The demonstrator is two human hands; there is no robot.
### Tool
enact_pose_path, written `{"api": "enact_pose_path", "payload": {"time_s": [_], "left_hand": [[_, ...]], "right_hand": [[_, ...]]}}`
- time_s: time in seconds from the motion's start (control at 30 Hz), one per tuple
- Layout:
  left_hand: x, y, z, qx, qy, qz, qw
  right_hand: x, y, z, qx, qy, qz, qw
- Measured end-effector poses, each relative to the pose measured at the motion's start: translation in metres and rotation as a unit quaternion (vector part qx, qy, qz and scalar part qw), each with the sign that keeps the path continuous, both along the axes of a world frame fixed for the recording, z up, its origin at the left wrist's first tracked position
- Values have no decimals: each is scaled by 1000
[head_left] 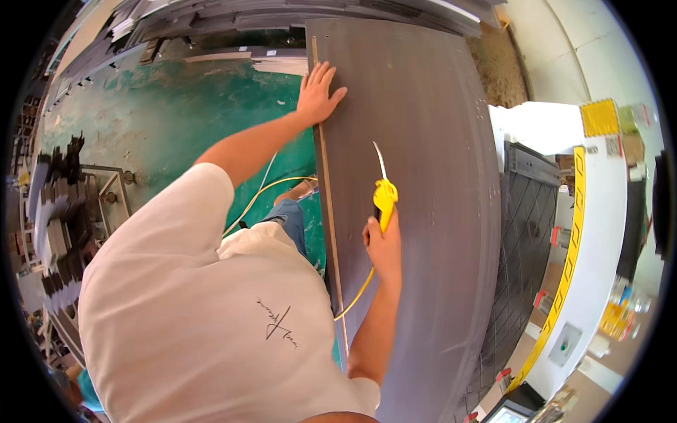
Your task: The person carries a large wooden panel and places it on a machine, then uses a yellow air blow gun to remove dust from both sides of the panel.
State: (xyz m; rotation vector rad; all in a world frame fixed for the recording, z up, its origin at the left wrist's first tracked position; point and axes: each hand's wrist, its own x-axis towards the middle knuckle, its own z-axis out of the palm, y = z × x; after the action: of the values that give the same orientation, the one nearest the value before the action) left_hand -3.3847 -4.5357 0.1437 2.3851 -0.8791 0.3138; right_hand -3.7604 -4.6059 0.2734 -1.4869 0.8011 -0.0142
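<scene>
A large dark grey-brown board point(437, 141) stretches from the far end toward me, its left edge showing a thin, lighter strip. My left hand point(319, 95) rests near the far left corner of this board, fingers spread and nothing held. My right hand point(384, 243) is wrapped around the handle of a yellow air blow gun point(385, 197) above the board's middle. The gun's thin, curved nozzle points away from me. A yellow hose point(358, 292) runs from below my right hand over the board's left edge.
Right of the board stands a machine with a dark ribbed bed point(525, 233) and a white body point(603, 211) with a yellow striped strip. Stacked panels point(233, 17) lie at the far side. A rack of dark strips point(60, 218) stands left on the green floor point(169, 106).
</scene>
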Motion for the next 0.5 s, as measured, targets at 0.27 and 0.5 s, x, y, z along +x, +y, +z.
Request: {"api": "enact_pose_path", "payload": {"time_s": [0.27, 0.5], "left_hand": [[191, -59, 4, 208, -76, -42, 974], [218, -127, 9, 211, -76, -71, 972]], "right_hand": [[202, -124, -2, -61, 97, -99, 988], [260, -161, -2, -80, 115, -102, 985]]}}
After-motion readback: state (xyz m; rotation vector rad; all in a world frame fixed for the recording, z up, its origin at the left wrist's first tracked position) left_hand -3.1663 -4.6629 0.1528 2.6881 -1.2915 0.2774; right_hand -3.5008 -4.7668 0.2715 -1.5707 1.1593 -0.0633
